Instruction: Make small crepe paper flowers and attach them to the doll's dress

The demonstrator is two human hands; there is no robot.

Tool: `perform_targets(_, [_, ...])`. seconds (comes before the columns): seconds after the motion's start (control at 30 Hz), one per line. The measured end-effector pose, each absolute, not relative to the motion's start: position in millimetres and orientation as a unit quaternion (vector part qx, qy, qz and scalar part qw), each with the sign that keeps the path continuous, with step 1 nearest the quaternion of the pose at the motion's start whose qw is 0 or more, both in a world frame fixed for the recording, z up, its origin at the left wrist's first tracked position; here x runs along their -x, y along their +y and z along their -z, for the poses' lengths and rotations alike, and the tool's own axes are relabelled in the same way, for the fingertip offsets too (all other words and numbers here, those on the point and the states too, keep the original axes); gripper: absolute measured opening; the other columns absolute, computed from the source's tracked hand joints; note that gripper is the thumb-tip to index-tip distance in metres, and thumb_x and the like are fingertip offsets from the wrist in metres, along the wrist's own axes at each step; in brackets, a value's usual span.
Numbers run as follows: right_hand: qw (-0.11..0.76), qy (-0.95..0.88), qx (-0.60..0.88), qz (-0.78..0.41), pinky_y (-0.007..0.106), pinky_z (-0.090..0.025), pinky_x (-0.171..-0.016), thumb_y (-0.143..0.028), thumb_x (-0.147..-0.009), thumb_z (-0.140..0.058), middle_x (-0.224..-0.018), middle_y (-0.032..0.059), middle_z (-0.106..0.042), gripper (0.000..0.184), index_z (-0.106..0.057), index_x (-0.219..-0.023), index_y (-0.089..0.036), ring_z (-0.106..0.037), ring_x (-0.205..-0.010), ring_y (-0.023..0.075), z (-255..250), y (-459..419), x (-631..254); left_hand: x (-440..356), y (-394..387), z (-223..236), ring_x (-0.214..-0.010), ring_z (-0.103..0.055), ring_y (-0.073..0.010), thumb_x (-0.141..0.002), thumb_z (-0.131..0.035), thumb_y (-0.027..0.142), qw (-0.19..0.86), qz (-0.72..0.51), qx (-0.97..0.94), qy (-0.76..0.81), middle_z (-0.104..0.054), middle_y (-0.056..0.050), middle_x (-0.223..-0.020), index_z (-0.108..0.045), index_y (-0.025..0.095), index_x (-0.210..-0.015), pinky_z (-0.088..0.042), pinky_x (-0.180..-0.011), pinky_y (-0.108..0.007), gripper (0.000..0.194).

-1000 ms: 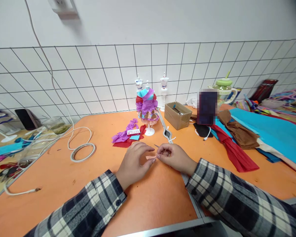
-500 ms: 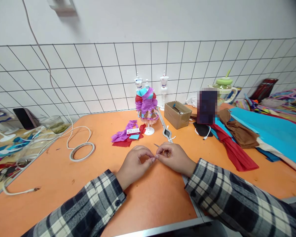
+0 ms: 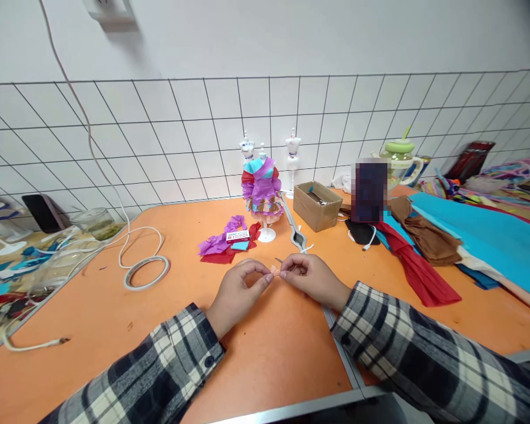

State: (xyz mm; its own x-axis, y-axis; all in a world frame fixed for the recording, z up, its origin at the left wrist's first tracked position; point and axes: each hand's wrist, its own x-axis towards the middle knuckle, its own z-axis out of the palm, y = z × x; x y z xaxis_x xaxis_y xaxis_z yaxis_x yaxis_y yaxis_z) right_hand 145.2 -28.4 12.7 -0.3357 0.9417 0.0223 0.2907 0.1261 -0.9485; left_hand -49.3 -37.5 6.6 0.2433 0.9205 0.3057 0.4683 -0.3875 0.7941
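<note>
Between my two hands is a small crinkled peach piece of paper (image 3: pixel 275 271), pinched from both sides. My left hand (image 3: pixel 242 287) holds its left edge between thumb and forefinger. At the right edge, my right hand (image 3: pixel 312 279) has a matching pinch. A thin pointed tool tip (image 3: pixel 278 260) sticks out from behind my right fingers; the rest of that tool is mostly hidden by the hand. Beyond the hands stands a small dress form in a purple, red and blue paper dress (image 3: pixel 263 185). Purple paper scraps (image 3: pixel 218 242) and a small white-and-red box (image 3: pixel 237 236) lie before it.
A tape roll (image 3: pixel 146 273) and white cable lie left. Behind my right hand are a cardboard box (image 3: pixel 318 206) and a grey strip (image 3: pixel 297 237). Farther right are a phone-like dark panel (image 3: pixel 370 191), red paper (image 3: pixel 419 265), blue sheets (image 3: pixel 481 235) and a green-lidded jug (image 3: pixel 400 162).
My fingertips have drawn slightly apart, and the peach paper now shows between them. The rest of the scene is the same apart from a slight shift of view.
</note>
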Motion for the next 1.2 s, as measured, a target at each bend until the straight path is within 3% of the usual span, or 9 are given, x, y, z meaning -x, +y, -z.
perform_targets(0.37, [0.349, -0.646, 0.458, -0.501, 0.018, -0.037, -0.037, -0.042, -0.079, -0.06, -0.06, -0.0044, -0.046, 0.026, -0.061, -0.089, -0.018, -0.039, -0.046, 0.0081, -13.1, -31.3, -144.5, 47.5, -37.6, -1.4, -0.08, -0.062, -0.0179, -0.081, -0.064, 0.035, 0.38, -0.43, -0.67, 0.471, -0.068, -0.004, -0.082, -0.065, 0.017, -0.082, -0.048, -0.076, -0.028, 0.018])
perform_targets(0.57, [0.349, -0.655, 0.458, -0.489, 0.015, -0.032, -0.036, -0.039, -0.077, -0.062, -0.057, -0.0043, -0.044, 0.024, -0.058, -0.074, -0.016, -0.038, -0.045, 0.0063, -15.4, -30.9, -144.7, 47.0, -39.3, -1.0, -0.081, -0.063, -0.0185, -0.081, -0.064, 0.036, 0.414, -0.399, -0.685, 0.448, -0.069, -0.005, -0.084, -0.065, 0.016, -0.084, -0.049, -0.076, -0.029, 0.02])
perform_targets(0.8, [0.35, -0.657, 0.439, -0.503, 0.017, -0.033, -0.038, -0.038, -0.077, -0.063, -0.059, -0.0045, -0.045, 0.023, -0.06, -0.082, -0.016, -0.039, -0.047, 0.007, -13.2, -31.2, -143.7, 47.1, -39.3, -1.0, -0.081, -0.063, -0.018, -0.08, -0.066, 0.036, 0.44, -0.409, -0.668, 0.441, -0.069, -0.006, -0.084, -0.065, 0.015, -0.084, -0.05, -0.078, -0.03, 0.021])
perform_targets(1.0, [0.366, -0.665, 0.438, -0.482, 0.019, -0.033, -0.046, -0.031, -0.076, -0.062, -0.06, -0.0044, -0.05, 0.016, -0.058, -0.074, -0.016, -0.04, -0.049, 0.0071, -13.4, -29.3, -143.7, 49.1, -41.5, -4.7, -0.103, -0.062, -0.0223, -0.083, -0.064, 0.036, 0.509, -0.393, -0.663, 0.384, -0.068, -0.01, -0.113, -0.064, 0.018, -0.113, -0.048, -0.09, -0.033, 0.035])
perform_targets(1.2, [0.363, -0.688, 0.447, -0.442, 0.02, -0.033, -0.049, -0.035, -0.074, -0.066, -0.062, -0.0028, -0.054, 0.02, -0.065, -0.074, -0.015, -0.041, -0.052, 0.0079, -6.1, -29.7, -140.5, 46.8, -40.3, -6.8, -0.08, -0.063, -0.0189, -0.076, -0.069, 0.036, 0.452, -0.389, -0.661, 0.456, -0.07, -0.006, -0.083, -0.068, 0.014, -0.083, -0.049, -0.077, -0.029, 0.023])
